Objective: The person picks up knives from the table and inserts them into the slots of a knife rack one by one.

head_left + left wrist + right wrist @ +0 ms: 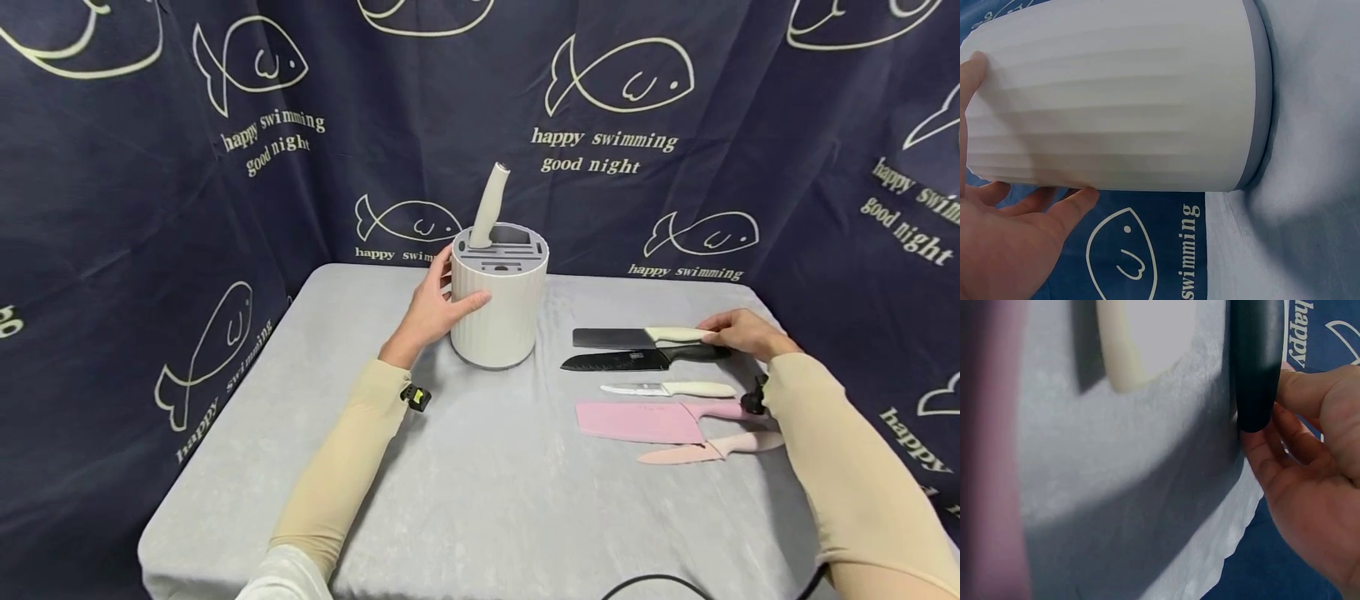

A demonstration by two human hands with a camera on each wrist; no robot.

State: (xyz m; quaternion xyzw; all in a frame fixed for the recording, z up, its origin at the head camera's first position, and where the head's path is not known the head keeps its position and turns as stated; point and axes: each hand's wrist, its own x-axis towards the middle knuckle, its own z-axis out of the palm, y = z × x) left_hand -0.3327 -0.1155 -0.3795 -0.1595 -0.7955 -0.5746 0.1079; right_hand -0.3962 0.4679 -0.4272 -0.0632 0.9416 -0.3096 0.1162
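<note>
My left hand (435, 312) holds the side of a white ribbed knife block (498, 321), thumb on its front and the other fingers around its left side. One knife with a cream handle (489, 207) stands in a slot, its blade hidden inside. On the right, my right hand (750, 333) pinches the handle end of a black-bladed cleaver (611, 338) with a cream handle. Just in front of it lies a black santoku knife (615, 361). In the right wrist view, that knife's black handle (1259, 369) partly covers the fingertips.
Nearer the front lie a small cream-handled knife (701, 389), a pink cleaver (637, 421) and a slim pink knife (678, 455), handles to the right. A grey cloth covers the table (480, 500). Dark blue fish-print curtains (450, 100) hang behind. A black cable (660, 577) crosses the front edge.
</note>
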